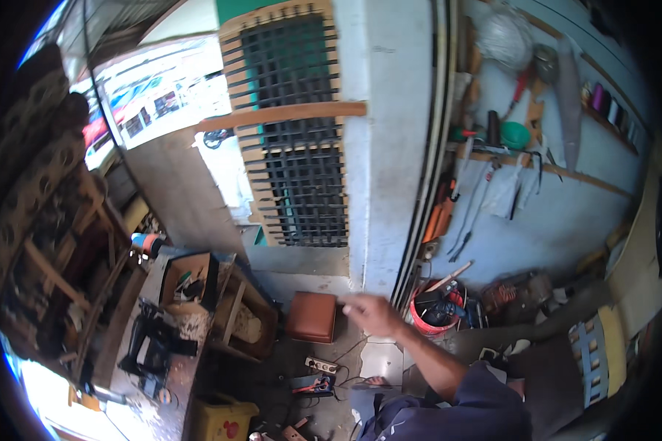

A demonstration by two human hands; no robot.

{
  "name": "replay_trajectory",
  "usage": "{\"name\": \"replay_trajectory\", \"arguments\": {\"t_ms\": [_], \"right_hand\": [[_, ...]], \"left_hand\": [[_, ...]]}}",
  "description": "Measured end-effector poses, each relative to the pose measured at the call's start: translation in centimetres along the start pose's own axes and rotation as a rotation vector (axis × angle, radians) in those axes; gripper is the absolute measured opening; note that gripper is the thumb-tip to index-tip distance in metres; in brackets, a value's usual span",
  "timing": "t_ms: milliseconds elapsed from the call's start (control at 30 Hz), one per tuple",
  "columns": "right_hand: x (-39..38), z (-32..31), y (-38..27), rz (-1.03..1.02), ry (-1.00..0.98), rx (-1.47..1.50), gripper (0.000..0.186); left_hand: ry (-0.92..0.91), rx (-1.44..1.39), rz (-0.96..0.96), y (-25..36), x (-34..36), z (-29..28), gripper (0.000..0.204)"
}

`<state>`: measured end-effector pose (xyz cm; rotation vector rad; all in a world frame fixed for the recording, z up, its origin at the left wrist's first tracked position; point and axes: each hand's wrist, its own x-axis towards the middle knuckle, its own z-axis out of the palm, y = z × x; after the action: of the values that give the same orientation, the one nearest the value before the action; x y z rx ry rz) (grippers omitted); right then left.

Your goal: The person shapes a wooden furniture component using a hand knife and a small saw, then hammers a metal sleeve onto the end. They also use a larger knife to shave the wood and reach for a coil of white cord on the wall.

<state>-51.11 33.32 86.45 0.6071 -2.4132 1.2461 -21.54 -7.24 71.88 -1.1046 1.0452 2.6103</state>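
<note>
My right hand [374, 314] reaches out to the left from a dark sleeve [485, 400]. Its index finger is stretched out and the thumb sits a little apart below; nothing shows between them. The fingertips lie, in the picture, by the right edge of a brown padded box-shaped stool [311, 317]; whether they touch it I cannot tell. My left hand is out of sight. Below the stool a white power strip [321, 364] lies on the floor, and a tray with red-handled tools [314, 384] is close to it.
At left, a worktable carries a black sewing machine [151, 345] and a cardboard box [186, 281]. A wooden drawer [254, 305] stands beside it. A yellow container [224, 419] is at the bottom. A red bucket [428, 323] holds dark items at right; tools hang on the wall.
</note>
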Motion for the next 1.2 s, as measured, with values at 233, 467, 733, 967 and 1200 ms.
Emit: {"name": "replay_trajectory", "arguments": {"t_ms": [233, 467, 733, 967, 1200], "right_hand": [[4.0, -22.4, 4.6, 0.456, 0.425, -0.01, 0.027], [5.0, -33.9, 7.3, 0.527, 0.559, 0.03, 0.031], [23.3, -43.6, 14.7, 0.16, 0.906, -0.548, 0.051], [25.4, -50.0, 12.3, 0.16, 0.817, -0.048, 0.035], [22.7, -41.0, 7.2, 0.058, 0.972, 0.009, 0.031]], "left_hand": [[0.105, -0.006, -0.002, 5.2, -0.2, 21.9, 0.034], [-0.116, 0.078, -0.044, 0.7, 5.4, 35.5, 0.037], [-0.207, 0.28, -0.015, -2.1, 4.8, 38.6, 0.04], [-0.014, 0.167, 0.217, 0.4, 0.2, 32.4, 0.018], [0.134, -0.034, 0.268, 0.3, -1.3, 18.6, 0.026]]}}
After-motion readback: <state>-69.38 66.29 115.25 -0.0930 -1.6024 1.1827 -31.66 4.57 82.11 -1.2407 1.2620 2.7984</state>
